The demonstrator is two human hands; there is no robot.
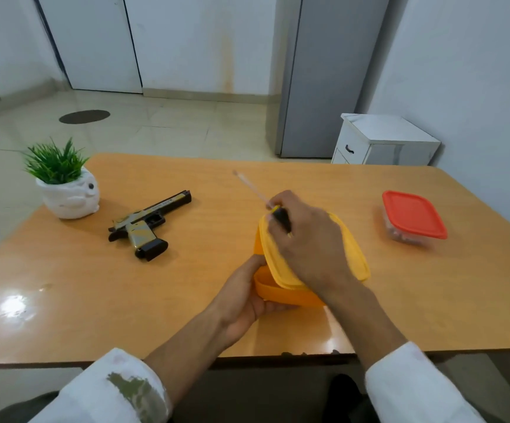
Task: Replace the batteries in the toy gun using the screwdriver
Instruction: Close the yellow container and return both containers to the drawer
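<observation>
Sleeved right hand (308, 242) largely hides blurred screwdriver (281, 217).

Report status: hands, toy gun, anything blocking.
Right hand grips screwdriver above yellow box. Left hand holds the box, lid tilted. Toy gun flat on table, untouched. Path to it unobstructed.

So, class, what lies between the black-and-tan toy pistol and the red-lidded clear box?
Head view: an orange plastic box held by the left hand, the right hand gripping a black-handled screwdriver over its lid.
</observation>
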